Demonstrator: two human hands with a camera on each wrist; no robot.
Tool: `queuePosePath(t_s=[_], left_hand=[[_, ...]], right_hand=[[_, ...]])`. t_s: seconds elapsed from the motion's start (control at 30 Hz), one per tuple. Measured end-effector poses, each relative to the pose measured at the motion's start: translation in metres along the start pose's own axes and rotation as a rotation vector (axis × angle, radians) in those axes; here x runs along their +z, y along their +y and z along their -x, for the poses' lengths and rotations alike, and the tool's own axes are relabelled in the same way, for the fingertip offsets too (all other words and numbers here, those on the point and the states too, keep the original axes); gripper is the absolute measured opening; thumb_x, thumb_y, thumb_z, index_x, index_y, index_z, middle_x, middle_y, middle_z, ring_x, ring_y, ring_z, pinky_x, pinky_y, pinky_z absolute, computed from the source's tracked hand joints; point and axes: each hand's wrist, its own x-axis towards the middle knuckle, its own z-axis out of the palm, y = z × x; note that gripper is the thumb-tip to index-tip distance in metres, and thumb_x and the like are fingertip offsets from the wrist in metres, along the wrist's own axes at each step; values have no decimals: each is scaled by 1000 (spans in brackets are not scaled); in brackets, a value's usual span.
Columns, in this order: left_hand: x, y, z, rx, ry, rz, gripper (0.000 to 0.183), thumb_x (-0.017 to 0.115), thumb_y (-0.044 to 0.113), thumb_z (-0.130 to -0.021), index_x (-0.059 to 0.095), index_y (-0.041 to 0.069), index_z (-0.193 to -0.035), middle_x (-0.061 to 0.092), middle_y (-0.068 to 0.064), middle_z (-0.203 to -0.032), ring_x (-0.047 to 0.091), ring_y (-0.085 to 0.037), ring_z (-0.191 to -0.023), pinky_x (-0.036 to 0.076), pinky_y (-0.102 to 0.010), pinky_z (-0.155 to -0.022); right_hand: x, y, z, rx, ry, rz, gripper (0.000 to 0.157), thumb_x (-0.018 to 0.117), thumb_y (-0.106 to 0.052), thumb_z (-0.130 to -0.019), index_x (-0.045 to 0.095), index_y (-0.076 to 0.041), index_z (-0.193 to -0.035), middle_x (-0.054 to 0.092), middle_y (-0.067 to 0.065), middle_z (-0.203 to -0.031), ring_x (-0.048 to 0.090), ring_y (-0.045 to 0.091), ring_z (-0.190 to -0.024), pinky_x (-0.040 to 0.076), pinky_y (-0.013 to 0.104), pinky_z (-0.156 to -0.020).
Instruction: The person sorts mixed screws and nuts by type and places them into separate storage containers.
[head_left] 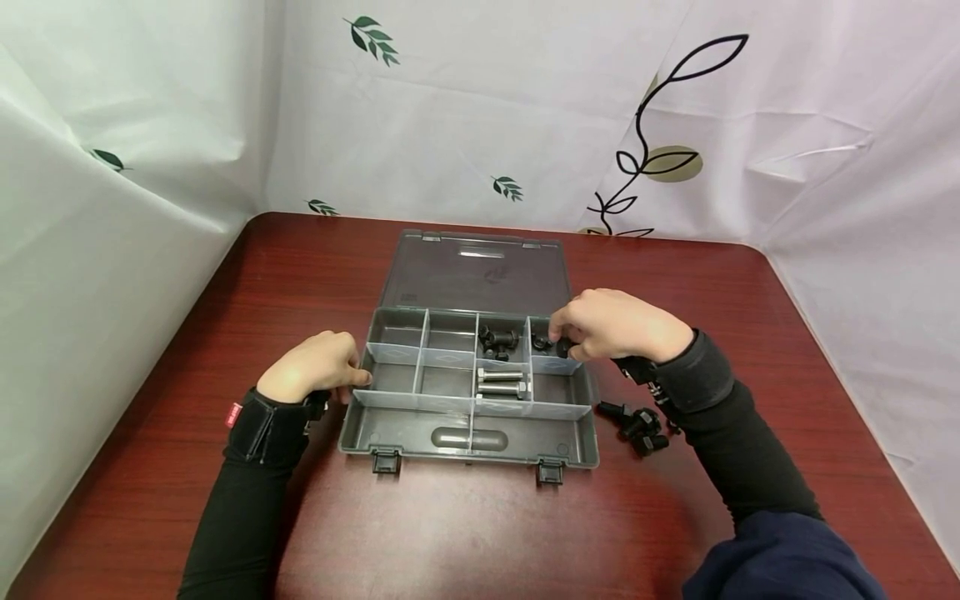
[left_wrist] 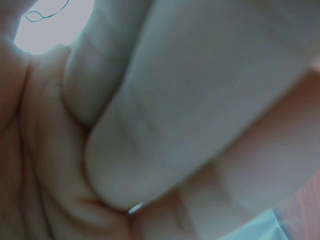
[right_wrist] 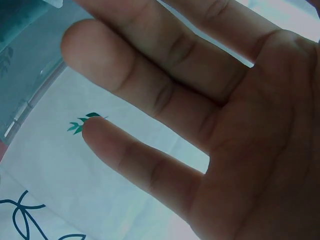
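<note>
Across the red-brown table (head_left: 480,533) it played out: a black bolt (head_left: 564,347) sat pinched between thumb and finger of the right hand (head_left: 617,325) at the back right compartment (head_left: 540,327) of the open box (head_left: 405,425), the left hand (head_left: 315,367), fingers curled, held its left edge, and loose bolts (head_left: 642,423) lay just beside its right side.

Between the left hand (head_left: 315,367) and right hand (head_left: 613,323), a hand could pass above the case (head_left: 480,457); inside it, upright dividers (head_left: 420,402) block sideways travel; beyond both hands, the opened lid (head_left: 450,279) covers the desk (head_left: 300,279); on the right hand's near side, piled black bolts (head_left: 640,423) obstruct; outside the left hand, the desk gives room to pass.
</note>
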Motion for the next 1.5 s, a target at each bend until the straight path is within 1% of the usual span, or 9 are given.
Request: queuePosePath(t_s=[0.2,0.4,0.57,0.77,0.83,0.93,1.03,1.1,1.5], left_hand=[[-1,2,0,-2,-4,8,23,62,22,-85,65,13,-64,58,4,-52,59,-14,-50,46,-31,-58],[-1,1,1,0,-4,10,23,62,22,-85,66,13,-64,58,4,-53,59,-14,-50,46,-31,-57],[-1,1,1,3,-3,8,23,62,22,-85,65,13,-64,58,4,-53,59,-14,-50,46,-31,-57],[-1,1,1,6,2,6,24,62,21,-85,65,13,-63,58,4,-51,58,-14,-49,46,-30,-57],[-1,1,1,6,1,7,24,62,21,-85,65,13,-63,58,4,-51,58,-14,-49,46,-30,-56],[-1,0,0,6,1,5,24,62,22,-85,65,13,-63,58,4,-51,58,-14,-49,46,-30,-57],[-1,0,-1,5,1,1,24,62,22,-85,65,13,-63,58,4,-52,58,-13,-49,46,-30,-57],[-1,0,-1,5,1,0,24,63,22,-84,65,13,-63,58,4,-52,58,-13,-49,46,-30,-58],[-1,0,0,1,-7,3,24,63,23,-85,65,13,-63,58,4,-53,58,-13,-51,47,-30,-58]], right_hand=[[2,-3,-1,12,-9,-3,24,66,-8,-76,67,-14,-99,53,-8,-73,49,8,-66,41,29,-63],[1,-4,0,27,-21,12,25,67,-11,-76,67,-16,-100,55,-8,-76,50,7,-68,42,30,-64],[-3,-5,4,39,-3,16,37,70,-19,-75,65,-21,-111,57,-11,-76,51,5,-67,43,31,-62],[-5,-3,7,36,22,27,53,73,-24,-74,59,-23,-124,62,-4,-88,52,5,-69,44,35,-67],[-4,-2,8,33,26,35,55,73,-24,-74,58,-23,-127,62,-3,-92,54,8,-74,44,36,-69],[-1,0,9,26,43,48,59,74,-26,-73,56,-22,-130,62,-3,-100,57,16,-88,45,40,-75],[1,1,11,26,61,53,61,74,-27,-73,54,-23,-131,62,1,-113,56,22,-105,44,44,-82],[2,2,12,26,66,50,62,74,-27,-74,54,-23,-132,60,3,-120,54,24,-111,43,45,-85],[10,13,23,48,72,27,59,74,-29,-75,55,-22,-131,57,7,-127,52,29,-115,42,48,-88]])
